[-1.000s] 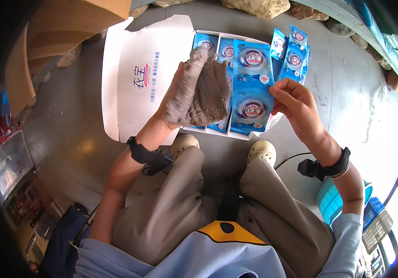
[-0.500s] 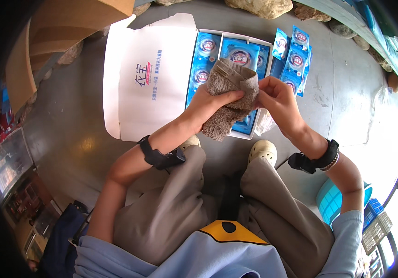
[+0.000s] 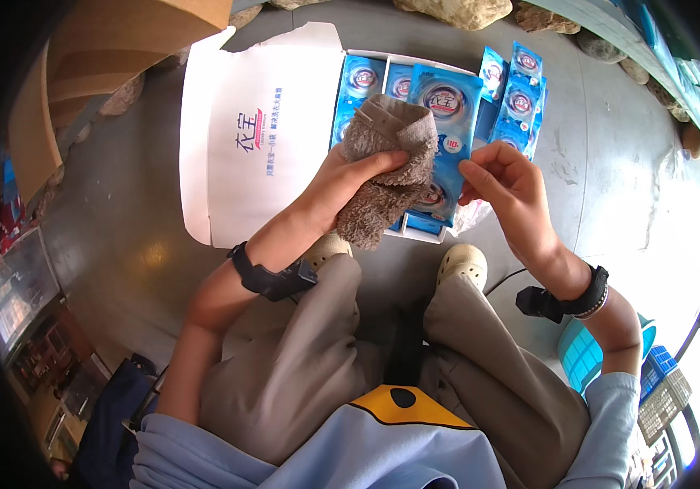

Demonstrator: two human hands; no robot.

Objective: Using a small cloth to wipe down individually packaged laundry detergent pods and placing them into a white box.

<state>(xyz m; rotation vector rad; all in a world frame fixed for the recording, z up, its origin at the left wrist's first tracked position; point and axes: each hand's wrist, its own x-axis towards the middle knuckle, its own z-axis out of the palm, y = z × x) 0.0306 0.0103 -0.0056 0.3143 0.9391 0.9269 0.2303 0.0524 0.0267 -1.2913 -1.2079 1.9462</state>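
My left hand (image 3: 358, 181) is closed round a folded, grey-brown fuzzy cloth (image 3: 390, 134), thumb on top. Against the cloth's right side stands a strip of blue packets (image 3: 457, 143), partly hidden behind it. My right hand (image 3: 509, 183) pinches that strip's right edge between thumb and fingers. Beneath both hands lies an open white carton (image 3: 264, 138), its lid folded out to the left. More blue packets (image 3: 359, 79) fill its divided compartments, some covered by the cloth and strip.
More blue packet strips (image 3: 519, 102) lie on the grey floor right of the carton, near clear plastic wrap (image 3: 470, 216). A brown cardboard box (image 3: 121, 49) stands at upper left. Stones (image 3: 456, 12) line the far edge. A turquoise basket (image 3: 582, 350) sits at lower right.
The cloth has moved slightly left in my left hand. My right hand has shifted right, away from the cloth, and the blue strip now shows more fully between them.
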